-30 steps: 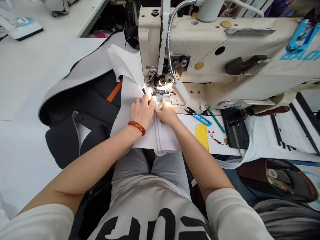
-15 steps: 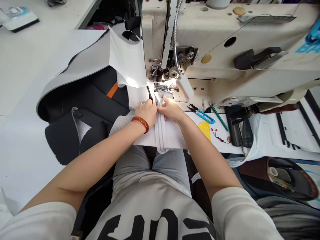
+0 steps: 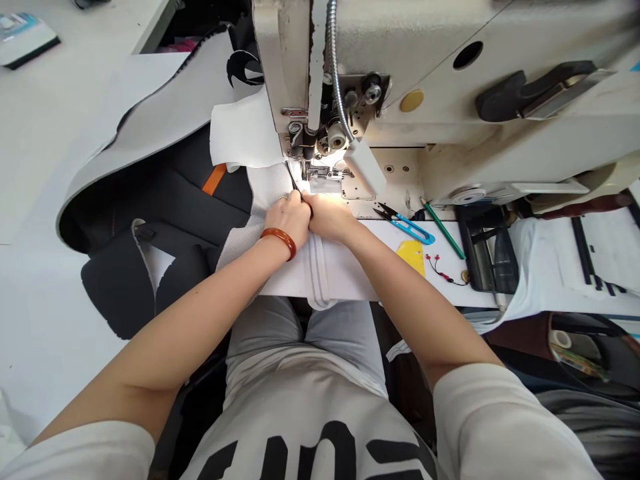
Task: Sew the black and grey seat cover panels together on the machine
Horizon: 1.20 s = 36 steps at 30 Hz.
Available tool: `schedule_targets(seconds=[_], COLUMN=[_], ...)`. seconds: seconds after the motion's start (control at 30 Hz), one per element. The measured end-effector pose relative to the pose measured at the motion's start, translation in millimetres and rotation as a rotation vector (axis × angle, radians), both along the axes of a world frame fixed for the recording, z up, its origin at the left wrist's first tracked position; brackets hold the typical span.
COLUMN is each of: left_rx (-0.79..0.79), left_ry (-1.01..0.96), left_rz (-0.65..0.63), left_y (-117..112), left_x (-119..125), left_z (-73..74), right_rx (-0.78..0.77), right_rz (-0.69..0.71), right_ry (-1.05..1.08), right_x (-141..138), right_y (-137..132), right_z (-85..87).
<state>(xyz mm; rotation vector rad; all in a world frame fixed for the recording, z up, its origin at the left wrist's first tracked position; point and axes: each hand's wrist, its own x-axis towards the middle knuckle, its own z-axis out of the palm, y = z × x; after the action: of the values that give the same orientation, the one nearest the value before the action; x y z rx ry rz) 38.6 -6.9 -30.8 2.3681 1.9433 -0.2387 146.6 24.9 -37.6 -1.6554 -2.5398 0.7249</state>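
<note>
White fabric (image 3: 330, 267) lay flat on the sewing machine (image 3: 450, 100) bed, pinched at its ribbed seam just before the presser foot (image 3: 320, 175) by left hand (image 3: 285, 217) and right hand (image 3: 325, 217), mid-feed by the look, next needing steady, even guiding.

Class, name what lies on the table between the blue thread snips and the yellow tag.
Nothing: in the head view, bare white table separates the blue thread snips from the yellow tag.
</note>
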Motion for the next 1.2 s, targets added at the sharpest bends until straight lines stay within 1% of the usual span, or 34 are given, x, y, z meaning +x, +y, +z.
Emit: schedule_targets(seconds=[0.1, 0.27, 0.37, 0.43, 0.5, 0.57, 0.67, 0.73, 0.87, 0.93, 1.0, 1.1, 1.13, 1.2], left_rx=[0.016, 0.030, 0.057, 0.105, 0.199, 0.256, 0.191, 0.144, 0.150, 0.136, 0.096, 0.053, 0.049, 0.058], left_ry=[0.015, 0.075, 0.088, 0.091, 0.087, 0.066, 0.015, 0.005, 0.039, 0.040, 0.011, -0.046, -0.053, -0.053], left_rz=[0.006, 0.035, 0.000, -0.032, -0.020, 0.050, 0.133, 0.112, 0.012, -0.003, -0.009, -0.018, -0.019, -0.019], left_y=[9, 20, 21, 19, 17, 18, 18, 12, -12, -20, -22, -16, -15, -13], left_x=[3, 9, 7, 5, 4, 7, 11, 10, -4, -10, -13, -12, -12, -10], left_z=[0.8, 2.0, 1.9, 2.6, 3.4, 3.7, 3.4, 3.9, 6.2, 5.6, 3.2, -1.8, -3.2, -5.6], right_rx=[0.004, 0.002, 0.004, 0.002, 0.001, -0.001, -0.022, -0.047, -0.112, -0.141, -0.182, -0.232, -0.218, -0.134], right_rz=[-0.037, -0.226, -0.314, -0.350, -0.368, -0.366, -0.357, -0.334, -0.274, -0.277, -0.275, -0.198, -0.162, -0.101], right_ry=[0.000, 0.098, 0.114, 0.094, 0.067, 0.058, 0.086, 0.119, 0.233, 0.306, 0.384, 0.445, 0.428, 0.331], right_x=[0, 3, 0, -5, -10, -13, -10, -4, 8, 11, 12, 11, 10, 8], right_y=[-1, -32, -45, -45, -42, -37, -28, -23, -13, -9, -8, -9, -11, -15], right_z=[0.3, -2.0, -1.3, 0.6, 2.4, 3.1, 0.3, -3.2, -9.0, -10.2, -10.6, -10.5, -10.3, -9.2])
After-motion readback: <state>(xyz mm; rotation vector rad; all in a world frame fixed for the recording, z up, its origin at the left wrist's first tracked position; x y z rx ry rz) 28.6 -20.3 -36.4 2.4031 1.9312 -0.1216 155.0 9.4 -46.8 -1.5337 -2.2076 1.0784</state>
